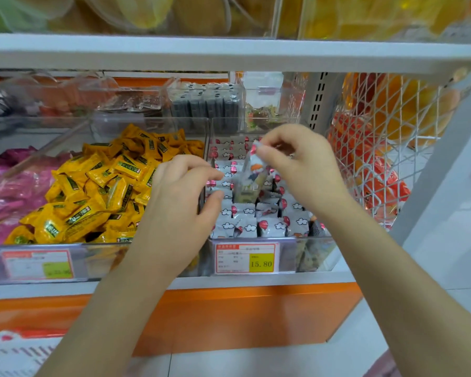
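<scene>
In the lower centre, a price tag (246, 258) sits on the front of a clear bin (316, 257). Above this bin, in the middle of the frame, the left hand (180, 191) is half open, thumb and fingers apart, holding nothing. Just right of it, the right hand (302, 164) pinches a small packet (249, 175) by its top edge, and the packet hangs over the white packets (269, 227). Yellow packets (101, 186) lie at the left.

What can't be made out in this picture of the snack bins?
Head view only:
Snack packet pinched by right hand: motion blur, label unreadable.
Left hand: own fingers hide whether it holds anything.
Left price tag: print blurred.
Top-shelf goods: cut by upper edge.
</scene>
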